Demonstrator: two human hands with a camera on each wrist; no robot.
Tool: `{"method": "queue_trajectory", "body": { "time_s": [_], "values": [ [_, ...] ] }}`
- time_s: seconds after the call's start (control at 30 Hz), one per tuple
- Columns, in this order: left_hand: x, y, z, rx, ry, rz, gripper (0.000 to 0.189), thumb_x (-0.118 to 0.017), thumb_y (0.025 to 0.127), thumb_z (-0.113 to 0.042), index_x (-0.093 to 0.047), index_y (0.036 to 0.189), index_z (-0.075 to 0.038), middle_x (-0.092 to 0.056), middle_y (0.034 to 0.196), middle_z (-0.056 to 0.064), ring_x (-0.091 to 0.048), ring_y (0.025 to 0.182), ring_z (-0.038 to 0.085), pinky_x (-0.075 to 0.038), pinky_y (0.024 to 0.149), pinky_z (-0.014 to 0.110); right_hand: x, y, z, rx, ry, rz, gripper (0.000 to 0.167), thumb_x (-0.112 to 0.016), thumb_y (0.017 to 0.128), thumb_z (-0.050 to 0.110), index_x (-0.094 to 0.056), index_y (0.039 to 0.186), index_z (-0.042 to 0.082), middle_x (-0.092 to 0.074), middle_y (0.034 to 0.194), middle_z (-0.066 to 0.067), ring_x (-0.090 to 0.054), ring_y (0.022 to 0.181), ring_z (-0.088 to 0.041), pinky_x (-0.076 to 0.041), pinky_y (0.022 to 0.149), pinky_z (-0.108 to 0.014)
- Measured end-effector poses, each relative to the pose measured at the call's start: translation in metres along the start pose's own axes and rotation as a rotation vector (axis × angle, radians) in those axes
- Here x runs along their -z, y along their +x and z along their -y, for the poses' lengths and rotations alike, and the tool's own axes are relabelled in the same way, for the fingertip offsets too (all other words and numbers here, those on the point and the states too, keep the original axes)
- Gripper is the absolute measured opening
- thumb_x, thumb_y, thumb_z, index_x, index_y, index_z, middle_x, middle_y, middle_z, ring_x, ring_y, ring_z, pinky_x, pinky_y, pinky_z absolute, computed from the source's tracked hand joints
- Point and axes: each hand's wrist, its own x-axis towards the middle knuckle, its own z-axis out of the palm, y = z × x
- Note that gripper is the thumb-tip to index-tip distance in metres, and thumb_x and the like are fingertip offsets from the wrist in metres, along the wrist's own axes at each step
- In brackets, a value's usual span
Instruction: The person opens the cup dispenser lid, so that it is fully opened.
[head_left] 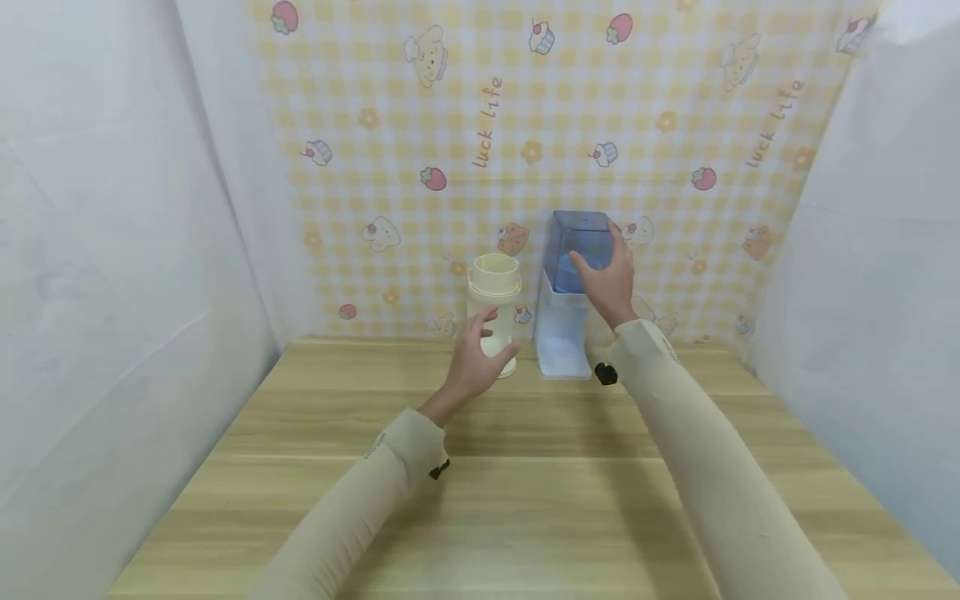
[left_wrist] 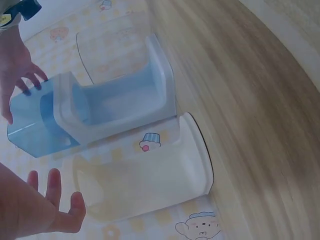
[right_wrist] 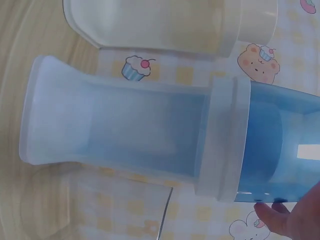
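A cream dispenser-like stand with a round, open-topped collar (head_left: pixel 497 275) stands upright near the back wall. My left hand (head_left: pixel 476 358) is in front of it, thumb and fingers spread around nothing; in the left wrist view the fingers are beside its upper end. To the right stands a white stand (head_left: pixel 562 346) carrying a translucent blue tank (head_left: pixel 567 242). My right hand (head_left: pixel 611 279) is at the tank's right side, thumb across its front. Fingertips (right_wrist: pixel 270 212) meet the tank's edge in the right wrist view; how firmly they touch is unclear.
A clear, see-through container (right_wrist: pixel 120 202) with a dark edge stands beside the white stand, on its right. Behind everything hangs a yellow checked cloth (head_left: pixel 397 125) with cartoon prints. White sheets (head_left: pixel 862 242) close off both sides of the wooden tabletop (head_left: pixel 525 508).
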Motion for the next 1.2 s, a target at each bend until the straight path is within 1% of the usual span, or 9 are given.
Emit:
{"method": "queue_trajectory", "body": {
  "time_s": [0.07, 0.17, 0.33, 0.43, 0.57, 0.7, 0.83, 1.03, 1.2],
  "values": [
    [0.001, 0.0, 0.0, 0.004, -0.006, -0.003, 0.069, -0.075, 0.087, -0.024, -0.043, 0.145, -0.004, -0.051, 0.139, 0.018, -0.056, 0.113, 0.035, -0.047, 0.096, 0.047, -0.001, 0.001, 0.0, -0.014, -0.004, 0.004, 0.086, -0.069, 0.089, 0.051, -0.023, 0.158, 0.03, -0.021, 0.162, -0.009, -0.02, 0.148, -0.03, -0.022, 0.116, -0.054],
    [0.002, -0.001, 0.001, -0.011, -0.002, 0.006, 0.067, -0.075, 0.088, -0.021, -0.043, 0.144, -0.002, -0.051, 0.138, 0.019, -0.056, 0.113, 0.035, -0.047, 0.098, 0.046, -0.002, 0.002, -0.001, -0.032, -0.009, 0.008, 0.086, -0.069, 0.088, 0.051, -0.022, 0.158, 0.031, -0.019, 0.163, -0.01, -0.019, 0.148, -0.032, -0.022, 0.116, -0.056],
    [0.002, -0.005, 0.002, -0.016, 0.005, 0.023, 0.065, -0.074, 0.088, -0.021, -0.044, 0.142, -0.001, -0.052, 0.135, 0.018, -0.057, 0.11, 0.035, -0.048, 0.097, 0.045, -0.003, 0.006, -0.002, -0.032, -0.035, -0.005, 0.086, -0.072, 0.087, 0.047, -0.025, 0.156, 0.028, -0.025, 0.16, -0.011, -0.024, 0.145, -0.034, -0.026, 0.114, -0.056],
    [0.001, -0.007, 0.003, -0.021, -0.005, 0.013, 0.064, -0.075, 0.087, -0.023, -0.046, 0.141, -0.001, -0.053, 0.133, 0.019, -0.058, 0.109, 0.035, -0.048, 0.096, 0.045, -0.004, 0.009, -0.002, -0.036, -0.036, -0.008, 0.088, -0.073, 0.085, 0.05, -0.025, 0.156, 0.029, -0.024, 0.159, -0.014, -0.024, 0.144, -0.038, -0.027, 0.112, -0.058],
    [0.001, -0.008, 0.006, -0.027, -0.004, 0.013, 0.064, -0.075, 0.087, -0.023, -0.047, 0.14, 0.0, -0.053, 0.132, 0.019, -0.057, 0.109, 0.033, -0.048, 0.096, 0.043, -0.007, 0.01, -0.001, -0.057, -0.046, -0.002, 0.094, -0.075, 0.082, 0.055, -0.021, 0.156, 0.033, -0.017, 0.16, -0.017, -0.022, 0.144, -0.041, -0.03, 0.11, -0.06],
    [0.002, -0.009, 0.009, -0.008, 0.003, 0.034, 0.065, -0.074, 0.087, -0.024, -0.046, 0.141, 0.0, -0.052, 0.134, 0.018, -0.056, 0.11, 0.032, -0.047, 0.097, 0.042, -0.011, 0.01, -0.001, -0.058, -0.049, -0.015, 0.095, -0.078, 0.08, 0.052, -0.022, 0.154, 0.035, -0.015, 0.159, -0.019, -0.022, 0.142, -0.044, -0.033, 0.107, -0.062],
    [0.004, -0.012, 0.01, 0.015, -0.006, 0.033, 0.064, -0.075, 0.086, -0.023, -0.047, 0.14, -0.001, -0.052, 0.135, 0.018, -0.056, 0.111, 0.033, -0.047, 0.097, 0.044, -0.017, 0.009, -0.001, -0.025, -0.053, -0.031, 0.095, -0.081, 0.078, 0.049, -0.023, 0.152, 0.033, -0.021, 0.153, -0.022, -0.028, 0.136, -0.046, -0.037, 0.103, -0.063],
    [0.006, -0.018, 0.011, 0.024, -0.008, 0.049, 0.064, -0.075, 0.086, -0.025, -0.047, 0.14, -0.003, -0.051, 0.136, 0.021, -0.057, 0.109, 0.036, -0.049, 0.095, 0.047, -0.023, 0.009, -0.003, -0.024, -0.095, -0.061, 0.097, -0.081, 0.075, 0.056, -0.024, 0.151, 0.033, -0.027, 0.149, -0.022, -0.036, 0.13, -0.044, -0.042, 0.099, -0.061],
    [0.006, -0.02, 0.013, 0.067, 0.012, 0.074, 0.066, -0.074, 0.086, -0.029, -0.047, 0.141, -0.006, -0.05, 0.139, 0.016, -0.056, 0.111, 0.034, -0.049, 0.094, 0.048, -0.026, 0.01, -0.005, -0.037, -0.161, -0.073, 0.101, -0.079, 0.074, 0.06, -0.021, 0.152, 0.034, -0.025, 0.151, -0.023, -0.038, 0.128, -0.045, -0.047, 0.09, -0.061]
  ]
}}
